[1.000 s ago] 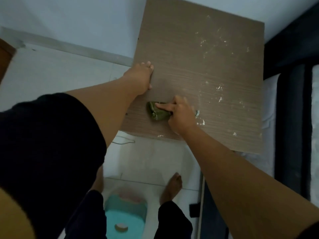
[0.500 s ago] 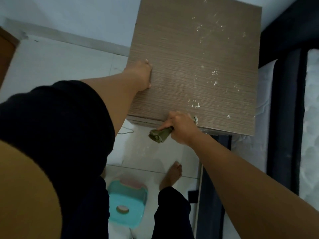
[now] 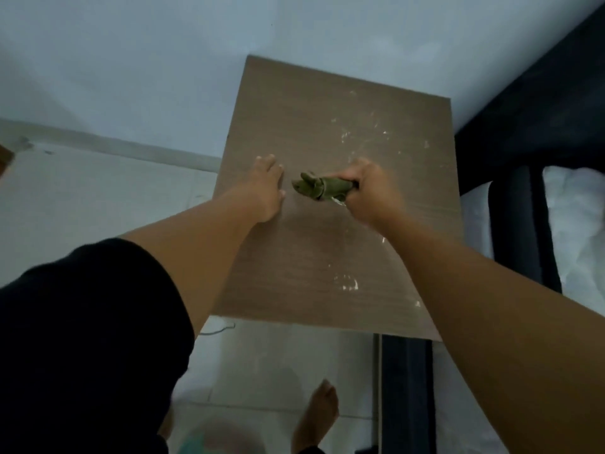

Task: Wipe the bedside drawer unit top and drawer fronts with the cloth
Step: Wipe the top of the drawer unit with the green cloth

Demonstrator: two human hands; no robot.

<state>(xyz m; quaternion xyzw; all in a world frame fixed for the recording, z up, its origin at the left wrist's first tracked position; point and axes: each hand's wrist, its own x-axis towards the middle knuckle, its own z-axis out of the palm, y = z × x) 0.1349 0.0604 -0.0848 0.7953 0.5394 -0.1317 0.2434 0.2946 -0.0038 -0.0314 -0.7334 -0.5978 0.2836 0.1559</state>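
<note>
Your right hand [image 3: 368, 193] is fisted round a bunched green cloth [image 3: 319, 188] at mid-top of the drawer unit top [image 3: 294, 263]. Your left hand [image 3: 266, 188] lies flat, empty, beside it. You're wiping the top; next, sweep toward the white specks [image 3: 347, 283] near and far right.

One drawer unit [image 3: 327, 257] with a wood-grain top stands against one pale wall [image 3: 163, 60], and two hands are on it: one left hand [image 3: 266, 188] laid flat and one right hand [image 3: 370, 191] gripping one bunched green cloth [image 3: 319, 188]. White specks dot the top in at least three loose patches [image 3: 347, 283], too scattered and blurred for an exact count. One bare foot [image 3: 319, 417] shows on the tiled floor [image 3: 98, 198] below, one dark sleeve [image 3: 82, 339] fills the lower left, and one dark bed frame [image 3: 523, 158] with one white mattress [image 3: 576, 224] lies to the right.
</note>
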